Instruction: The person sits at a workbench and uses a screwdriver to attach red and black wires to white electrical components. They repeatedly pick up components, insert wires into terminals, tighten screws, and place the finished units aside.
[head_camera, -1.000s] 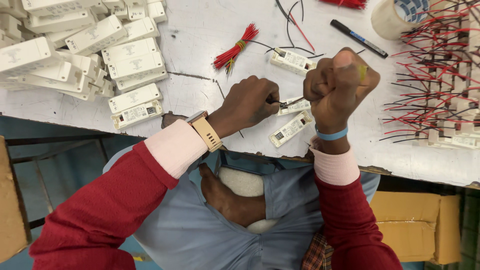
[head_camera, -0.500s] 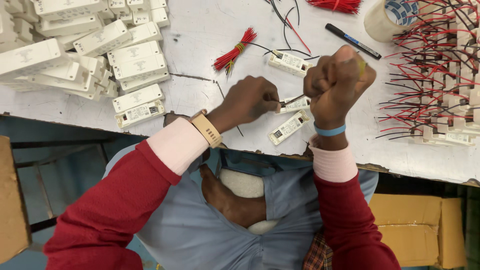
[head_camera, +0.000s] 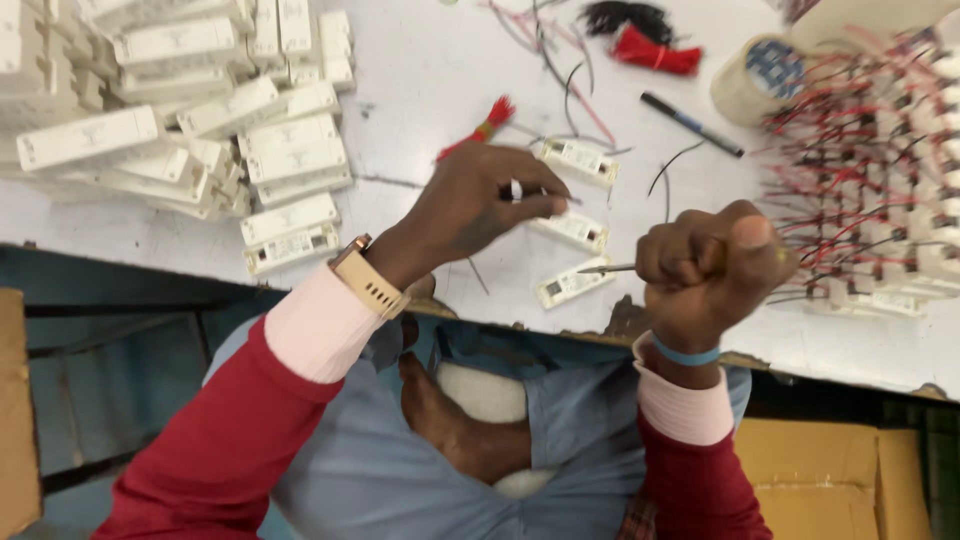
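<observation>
Two hands work above the white bench (head_camera: 420, 80). Left hand (head_camera: 480, 205) fingers pinch a small white rectangular module (head_camera: 515, 190); right hand (head_camera: 705, 270) fist clamps a thin metal screwdriver (head_camera: 605, 268), tip just right of the module. Risk: a slipped tip jabs the left fingers.

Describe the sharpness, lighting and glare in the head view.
Head view: even, soft lighting with faint shadows; the white table looks washed out toward the top; motion blur smears the wired modules at the right edge and the white boxes at the left; the left hand and right hand are only slightly soft.
</observation>
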